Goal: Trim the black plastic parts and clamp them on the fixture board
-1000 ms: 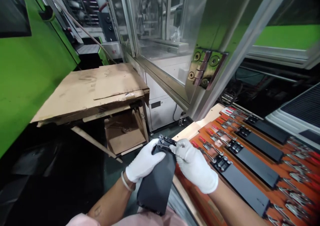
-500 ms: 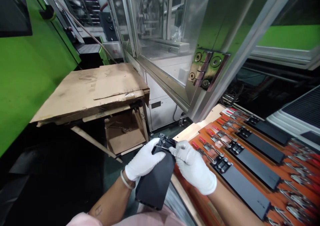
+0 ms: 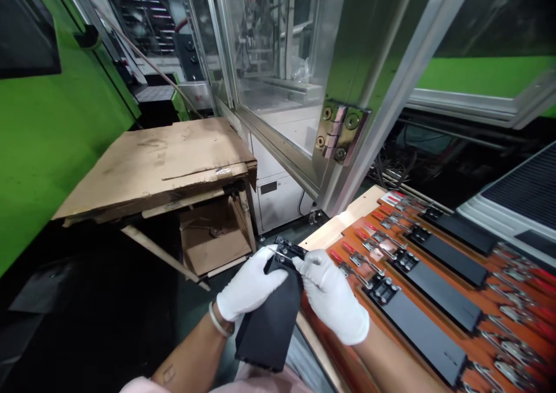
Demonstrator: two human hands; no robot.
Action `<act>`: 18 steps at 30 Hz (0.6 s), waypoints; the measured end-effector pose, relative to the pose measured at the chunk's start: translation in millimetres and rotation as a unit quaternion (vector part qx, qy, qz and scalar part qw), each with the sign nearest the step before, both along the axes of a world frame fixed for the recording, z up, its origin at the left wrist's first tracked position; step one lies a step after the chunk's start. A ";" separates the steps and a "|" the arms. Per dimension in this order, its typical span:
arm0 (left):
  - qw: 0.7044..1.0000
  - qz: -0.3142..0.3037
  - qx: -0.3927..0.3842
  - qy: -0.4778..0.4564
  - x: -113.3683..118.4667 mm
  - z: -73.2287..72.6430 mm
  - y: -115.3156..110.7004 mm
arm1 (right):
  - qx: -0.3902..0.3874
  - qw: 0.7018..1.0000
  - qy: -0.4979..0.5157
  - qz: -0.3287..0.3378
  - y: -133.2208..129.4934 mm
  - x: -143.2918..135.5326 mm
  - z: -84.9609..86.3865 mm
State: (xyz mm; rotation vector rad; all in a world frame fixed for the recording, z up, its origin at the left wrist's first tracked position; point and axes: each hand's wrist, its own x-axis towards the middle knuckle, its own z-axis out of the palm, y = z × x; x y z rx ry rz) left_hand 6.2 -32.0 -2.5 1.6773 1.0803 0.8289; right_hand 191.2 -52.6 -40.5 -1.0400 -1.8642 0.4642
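The person's left hand [image 3: 249, 287], in a white glove, is closed around the upper end of a dark panel [image 3: 269, 324], thumb across its face. The right hand [image 3: 332, 295], also gloved, has its fingertips pinched on a thin metal rod [image 3: 283, 257], which lies across the panel's top end, just below a black fitting [image 3: 289, 244] with small round metal parts. The panel is held tilted above the person's lap, just beyond the left edge of an orange board [image 3: 382, 348], with its plain end toward the body.

On the board, 4 similar dark panels [image 3: 422, 329] lie side by side in a row from the near part to the far corner, their black fittings toward the left edge. Red-handled clamps [image 3: 357, 255] line that edge, and more metal clamps [image 3: 515, 342] stand at the panels' other ends, along the right side. A pale wooden strip [image 3: 354, 214] borders the far left edge.

Farther left is a table [image 3: 186, 145] topped with worn cardboard, beside a green machine [image 3: 52, 144]. A metal frame [image 3: 377, 86] with a hinge [image 3: 343, 132] rises beyond the board.
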 end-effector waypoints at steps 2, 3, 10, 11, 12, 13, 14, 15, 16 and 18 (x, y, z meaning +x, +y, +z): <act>1.000 -0.020 -0.003 -0.009 -0.3 1.1 0.5 | 0.008 1.000 0.000 0.009 -1.0 0.8 1.1; 0.999 -0.037 -0.007 -0.013 -0.8 2.2 0.9 | 0.018 1.000 -0.012 0.019 -1.5 1.9 2.8; 0.999 -0.007 0.025 0.020 2.6 3.2 -1.3 | -0.014 1.000 -0.010 -0.001 -2.6 1.1 1.9; 0.999 0.001 0.028 0.019 3.3 2.0 -1.6 | -0.024 1.000 0.004 -0.011 -2.9 -0.1 0.6; 0.999 0.004 0.028 0.016 3.5 1.1 -1.5 | -0.026 0.999 0.015 -0.017 -3.5 -0.6 0.1; 1.000 -0.001 0.026 0.012 3.1 0.7 -1.2 | -0.023 0.999 0.018 -0.017 -4.3 -0.5 0.5; 1.000 -0.017 0.022 0.006 2.3 0.9 -0.7 | -0.014 1.000 0.012 -0.010 -5.3 0.4 1.7; 0.999 -0.037 0.016 0.002 1.3 1.5 -0.2 | -0.003 1.000 0.000 0.002 -6.3 1.7 3.5; 0.999 -0.053 0.012 0.002 0.4 2.5 0.2 | 0.005 1.000 -0.019 0.015 -7.2 3.4 5.4; 0.998 -0.059 0.015 0.013 -0.2 4.3 0.1 | 0.006 0.998 -0.055 0.030 -8.1 6.0 7.6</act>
